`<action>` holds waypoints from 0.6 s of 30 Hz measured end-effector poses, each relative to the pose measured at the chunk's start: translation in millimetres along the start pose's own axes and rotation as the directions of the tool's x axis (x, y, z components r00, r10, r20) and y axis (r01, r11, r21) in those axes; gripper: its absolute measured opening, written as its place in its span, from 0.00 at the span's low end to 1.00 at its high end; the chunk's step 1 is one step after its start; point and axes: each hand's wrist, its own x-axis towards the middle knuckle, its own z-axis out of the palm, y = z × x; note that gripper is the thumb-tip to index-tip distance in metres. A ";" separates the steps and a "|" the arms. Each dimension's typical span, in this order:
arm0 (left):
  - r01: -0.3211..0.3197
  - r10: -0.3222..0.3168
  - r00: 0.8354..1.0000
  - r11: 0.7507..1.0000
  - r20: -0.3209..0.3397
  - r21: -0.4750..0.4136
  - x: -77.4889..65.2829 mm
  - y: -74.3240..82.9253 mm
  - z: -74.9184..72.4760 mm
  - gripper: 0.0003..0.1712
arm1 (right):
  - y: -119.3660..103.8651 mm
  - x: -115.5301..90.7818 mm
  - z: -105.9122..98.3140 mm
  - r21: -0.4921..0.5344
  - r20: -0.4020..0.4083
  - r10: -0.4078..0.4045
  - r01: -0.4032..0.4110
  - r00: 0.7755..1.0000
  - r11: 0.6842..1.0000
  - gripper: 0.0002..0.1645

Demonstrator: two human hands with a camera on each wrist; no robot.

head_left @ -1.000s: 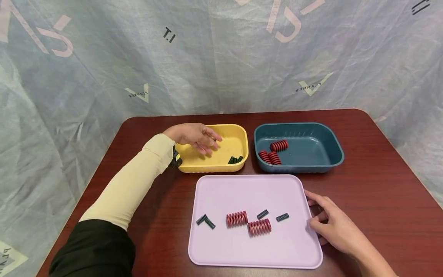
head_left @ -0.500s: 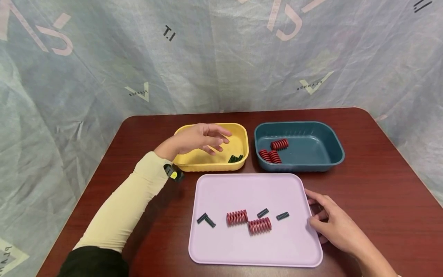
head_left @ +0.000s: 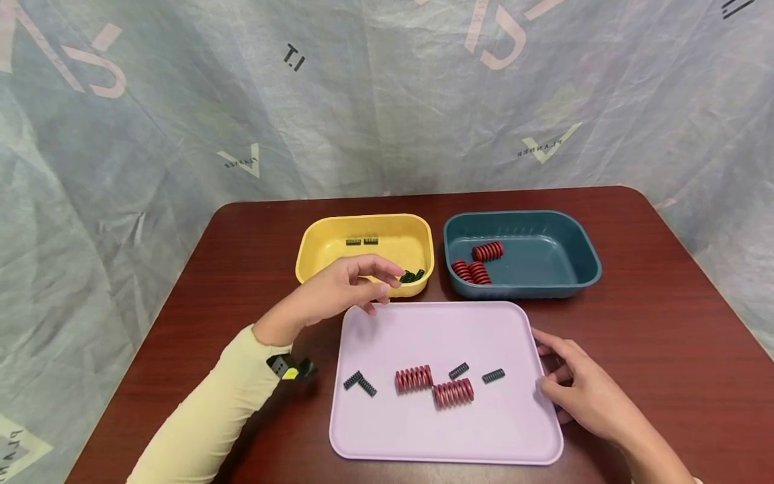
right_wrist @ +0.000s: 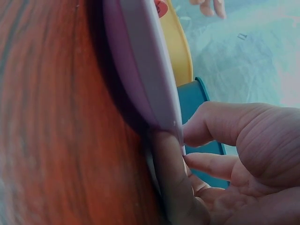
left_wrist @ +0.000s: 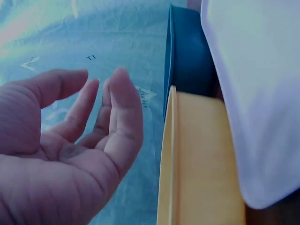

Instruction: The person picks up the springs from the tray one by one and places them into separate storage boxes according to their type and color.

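Observation:
My left hand [head_left: 338, 289] hangs over the near rim of the yellow bin [head_left: 314, 235], its loosely bent fingers apart with nothing between them, as the left wrist view confirms. Two small dark springs [head_left: 362, 241] lie along that bin's back, more [head_left: 412, 276] in its front right corner. My right hand [head_left: 589, 390] pinches the right edge of the lilac tray [head_left: 447, 437], thumb at the rim and a finger [right_wrist: 171, 173] underneath. On the tray lie two big red springs [head_left: 414, 380] side by side, a pair of small dark springs [head_left: 361, 383] at left and two small springs [head_left: 493, 376] to the right.
A teal bin [head_left: 544, 262] stands right of the yellow one, with three red springs [head_left: 487, 251] at its left side. Both bins sit behind the tray on a dark red wooden table [head_left: 659, 302]. A printed grey sheet [head_left: 387, 101] hangs behind.
My left hand has drawn back from inside the yellow bin toward the tray's far left corner, uncovering two small springs at the bin's back. The right hand and tray have stayed put.

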 end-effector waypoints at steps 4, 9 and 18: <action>0.011 -0.011 0.998 1.000 -0.058 0.000 -21.3 -7.9 8.4 0.20 | 0.2 0.1 0.2 -0.006 0.000 0.002 -0.002 1.000 1.000 0.47; 0.009 -0.009 0.993 1.000 -0.122 0.003 -47.8 -26.8 15.1 0.22 | 0.3 -0.1 0.1 -0.001 0.002 0.007 -0.007 1.000 1.000 0.47; 0.170 -0.086 0.921 0.966 -0.380 0.194 -77.1 -53.9 24.6 0.28 | -0.4 -0.1 0.1 0.018 0.008 0.011 -0.011 1.000 1.000 0.47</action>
